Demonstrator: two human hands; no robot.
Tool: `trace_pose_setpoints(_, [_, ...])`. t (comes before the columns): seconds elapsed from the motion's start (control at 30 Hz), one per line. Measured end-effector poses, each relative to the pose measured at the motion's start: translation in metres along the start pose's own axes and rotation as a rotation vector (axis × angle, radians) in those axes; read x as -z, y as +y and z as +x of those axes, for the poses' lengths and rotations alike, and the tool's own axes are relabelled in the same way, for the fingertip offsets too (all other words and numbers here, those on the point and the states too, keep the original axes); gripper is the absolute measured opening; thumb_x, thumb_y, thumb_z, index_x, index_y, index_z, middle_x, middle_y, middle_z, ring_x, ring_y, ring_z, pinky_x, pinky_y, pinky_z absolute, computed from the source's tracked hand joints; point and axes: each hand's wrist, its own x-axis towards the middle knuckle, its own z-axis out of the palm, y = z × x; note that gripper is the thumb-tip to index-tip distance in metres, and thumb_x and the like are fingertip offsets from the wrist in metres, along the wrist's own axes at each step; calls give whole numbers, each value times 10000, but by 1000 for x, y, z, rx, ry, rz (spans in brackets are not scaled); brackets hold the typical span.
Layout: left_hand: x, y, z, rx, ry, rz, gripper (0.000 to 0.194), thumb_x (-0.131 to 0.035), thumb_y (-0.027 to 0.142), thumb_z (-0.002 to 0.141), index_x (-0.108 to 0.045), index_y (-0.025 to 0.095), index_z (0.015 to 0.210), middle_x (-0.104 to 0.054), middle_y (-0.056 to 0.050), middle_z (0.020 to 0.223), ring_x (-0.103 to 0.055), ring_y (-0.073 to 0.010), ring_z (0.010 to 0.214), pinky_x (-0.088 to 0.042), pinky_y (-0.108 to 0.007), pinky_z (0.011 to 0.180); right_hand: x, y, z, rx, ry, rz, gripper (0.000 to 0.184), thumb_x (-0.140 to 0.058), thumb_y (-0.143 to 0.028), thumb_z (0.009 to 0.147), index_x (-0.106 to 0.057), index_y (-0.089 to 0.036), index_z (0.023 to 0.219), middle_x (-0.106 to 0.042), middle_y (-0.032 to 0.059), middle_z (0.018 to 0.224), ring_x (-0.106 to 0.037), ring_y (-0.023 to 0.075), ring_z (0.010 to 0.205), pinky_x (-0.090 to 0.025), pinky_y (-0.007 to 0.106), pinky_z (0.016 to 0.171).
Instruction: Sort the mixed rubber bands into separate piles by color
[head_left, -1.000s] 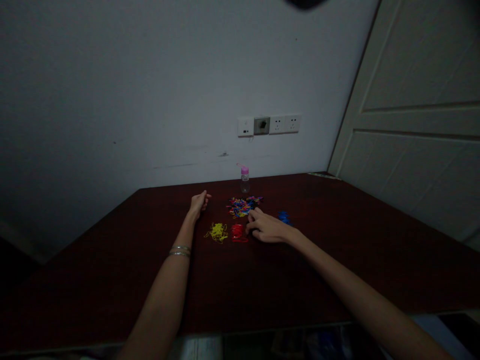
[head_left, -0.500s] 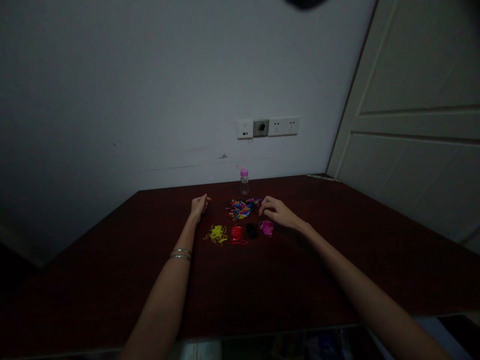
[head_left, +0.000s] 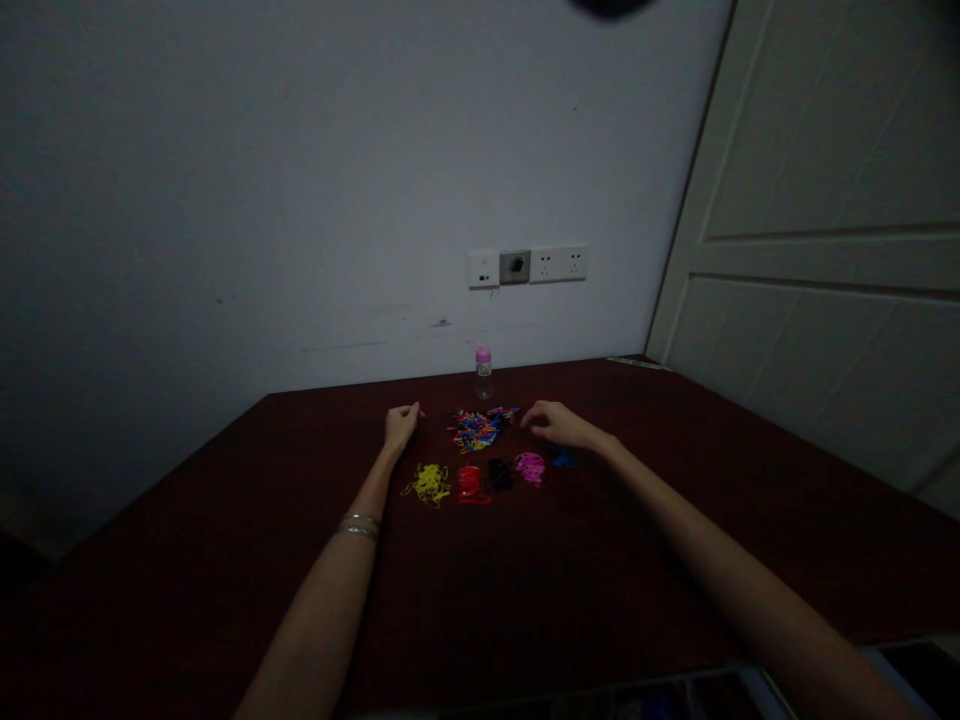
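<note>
My left hand rests on the table left of a mixed pile of small coloured rubber bands, its fingers curled in and nothing visible in them. Just right of that pile hovers my right hand, fingers bent loosely downward and apart, with no band visible in them. Nearer to me lies a row of sorted bands: a yellow heap, a red heap, a black heap, a pink heap and a blue heap, the last partly behind my right wrist.
A small clear bottle with a pink cap stands behind the mixed pile. The dark red table meets a wall with socket plates. A pale panelled door is on the right.
My right hand has moved from over the black and pink heaps, back and right to beside the mixed pile, uncovering both heaps. My left hand stays beside the pile. The view has tilted up slightly.
</note>
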Motion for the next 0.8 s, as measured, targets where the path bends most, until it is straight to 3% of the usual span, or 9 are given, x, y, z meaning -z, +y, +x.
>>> trace_pose_setpoints(0.23, [0, 5, 1, -3, -10, 75, 380, -432, 427, 731, -648, 137, 614, -548, -17, 476, -494, -136, 494, -321, -225, 504, -7, 22, 23, -111, -10, -65, 221, -539, -183, 740, -692, -176, 900, -673, 55, 887, -597, 161, 792, -430, 225, 716])
trace_pose_setpoints(0.4, [0, 11, -1, -6, -40, 157, 359, -425, 383, 748, -658, 146, 611, -562, -18, 474, -530, -151, 518, -342, -229, 525, -17, 24, 32, -192, -51, -131, 179, -565, -252, 754, -689, -212, 877, -672, 42, 874, -601, 167, 791, -419, 235, 674])
trace_pose_setpoints(0.63, [-4, 9, -4, -84, -130, 321, 364, -424, 364, 778, -667, 161, 597, -635, -44, 596, -575, -167, 605, -352, -234, 575, -29, 22, 36, -147, -34, -181, 227, -559, -316, 789, -675, -246, 971, -650, 40, 959, -582, 168, 875, -419, 233, 706])
trace_pose_setpoints(0.8, [-4, 10, -4, -58, -151, 396, 348, -435, 366, 780, -666, 169, 609, -654, -55, 650, -579, -175, 641, -344, -235, 580, -32, 19, 35, -102, -26, -273, 210, -525, -311, 819, -666, -220, 945, -606, 59, 988, -557, 167, 903, -410, 230, 717])
